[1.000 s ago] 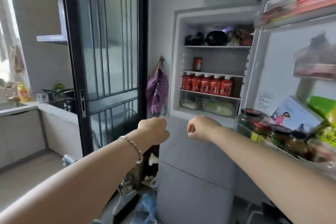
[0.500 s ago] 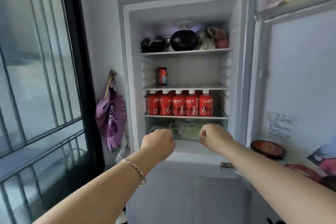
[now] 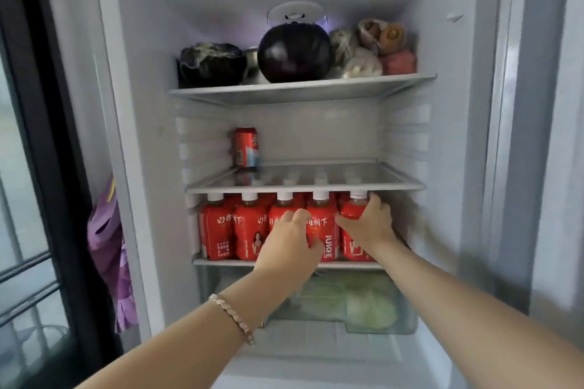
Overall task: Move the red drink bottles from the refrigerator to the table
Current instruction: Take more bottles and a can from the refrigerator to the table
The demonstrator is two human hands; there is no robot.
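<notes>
Both hands are in at the glass shelf [image 3: 221, 262] of the white refrigerator [image 3: 448, 136], where five red plastic drink bottles with white caps [image 3: 221, 230] stand upright in a row. The right hand [image 3: 368, 226] is wrapped round the rightmost bottle [image 3: 353, 211], thumb on its left, fingers high on its right. The left hand [image 3: 289, 243] lies with bent fingers on the fronts of the third and fourth bottles, directly left of the right hand; I cannot tell whether it has closed on one. The upper shelf [image 3: 300, 188] sits just over the caps, so the bottles look set to come straight back, not up.
</notes>
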